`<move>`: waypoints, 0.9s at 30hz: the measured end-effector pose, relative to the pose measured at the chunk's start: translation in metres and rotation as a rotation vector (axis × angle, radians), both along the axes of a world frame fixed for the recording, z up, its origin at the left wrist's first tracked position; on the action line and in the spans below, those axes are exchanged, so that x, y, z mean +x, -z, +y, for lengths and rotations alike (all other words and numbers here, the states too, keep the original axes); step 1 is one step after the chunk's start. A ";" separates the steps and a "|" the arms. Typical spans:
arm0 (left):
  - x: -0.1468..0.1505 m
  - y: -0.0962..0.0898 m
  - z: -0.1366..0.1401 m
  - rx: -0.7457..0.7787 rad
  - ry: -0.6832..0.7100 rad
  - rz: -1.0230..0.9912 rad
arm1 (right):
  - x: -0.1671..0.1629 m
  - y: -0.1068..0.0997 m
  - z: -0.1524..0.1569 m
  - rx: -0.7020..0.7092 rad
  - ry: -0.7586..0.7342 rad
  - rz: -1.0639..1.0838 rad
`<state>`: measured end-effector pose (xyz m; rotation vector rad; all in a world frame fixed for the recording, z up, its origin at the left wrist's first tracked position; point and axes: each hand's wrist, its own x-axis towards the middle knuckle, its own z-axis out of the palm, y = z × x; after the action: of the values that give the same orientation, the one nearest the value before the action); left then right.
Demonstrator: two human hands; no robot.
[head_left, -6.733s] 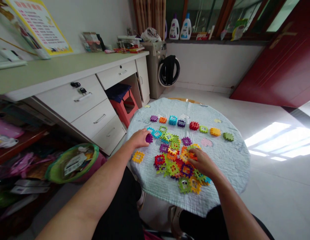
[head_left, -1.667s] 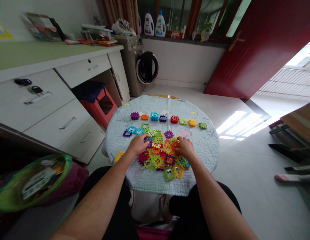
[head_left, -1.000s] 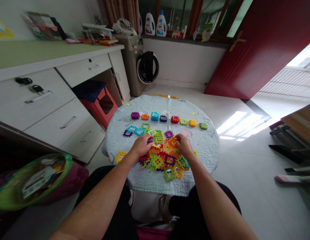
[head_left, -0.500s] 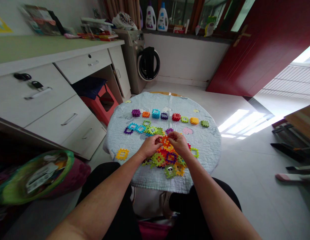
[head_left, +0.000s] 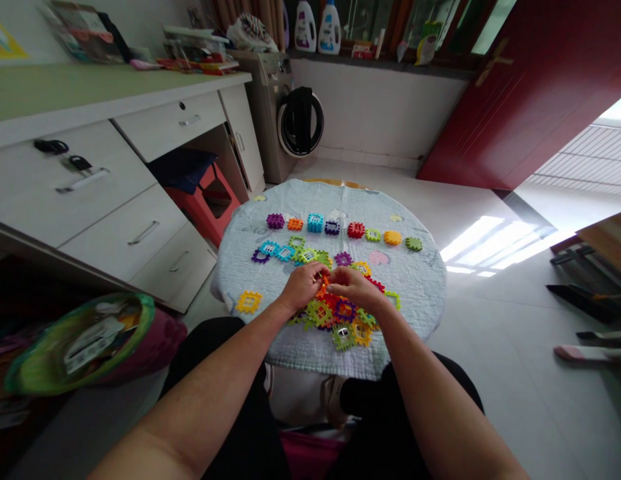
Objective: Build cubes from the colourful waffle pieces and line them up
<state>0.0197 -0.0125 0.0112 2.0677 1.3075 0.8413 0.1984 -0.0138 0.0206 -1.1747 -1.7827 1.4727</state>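
Over a pile of coloured plastic building tiles, my left hand (head_left: pixel 305 285) and my right hand (head_left: pixel 355 287) meet, fingers closed on an orange tile (head_left: pixel 323 285) between them. Fingers hide much of that tile. Beneath lie a green tile (head_left: pixel 319 313), a purple frame tile (head_left: pixel 345 310) and a yellow tile (head_left: pixel 361 333), overlapping with several more. Left of the pile, a yellow tile (head_left: pixel 249 302) lies alone. Beyond my hands are blue tiles (head_left: pixel 277 250) and a purple tile (head_left: pixel 343 259). A row of stacked tiles, including a red stack (head_left: pixel 356 230), runs across the far side.
The oval table (head_left: pixel 300 360) wears a pale blue cloth. At left stand a drawer desk (head_left: pixel 140 193), a red stool (head_left: pixel 215 207) and a filled basket (head_left: pixel 155 333). A washing machine (head_left: pixel 270 120) stands behind, and a red door (head_left: pixel 480 127) at right.
The orange tile, upright and face-on before, is now turned and mostly covered by fingers. My hands have drawn closer together. The whole view has shifted slightly.
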 end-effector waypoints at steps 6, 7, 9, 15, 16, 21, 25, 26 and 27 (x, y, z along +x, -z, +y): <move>-0.006 0.005 0.000 0.051 -0.043 0.228 | 0.007 -0.001 0.004 0.165 0.143 -0.284; -0.008 0.007 0.000 0.057 -0.038 0.294 | 0.009 0.001 0.006 0.205 0.187 -0.342; -0.011 0.010 -0.001 0.059 -0.014 0.409 | 0.013 0.006 0.011 0.223 0.227 -0.381; -0.004 0.014 -0.003 0.056 -0.001 0.582 | 0.014 0.022 0.013 0.121 0.160 -0.293; -0.002 0.015 -0.002 0.049 -0.012 0.594 | 0.014 0.025 0.013 0.113 0.177 -0.289; 0.000 0.019 0.001 0.009 -0.082 0.587 | 0.018 0.035 0.017 0.092 0.318 -0.209; -0.003 0.020 0.003 0.011 -0.141 0.540 | 0.022 0.040 0.022 0.123 0.396 -0.170; -0.005 0.020 0.005 0.008 -0.157 0.525 | 0.023 0.040 0.023 0.130 0.406 -0.160; -0.006 0.019 0.006 0.003 -0.173 0.513 | 0.023 0.040 0.023 0.133 0.410 -0.149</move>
<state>0.0133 -0.0066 -0.0076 2.2857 1.7687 0.3841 0.2215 0.0091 -0.0196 -1.5035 -1.5825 1.0379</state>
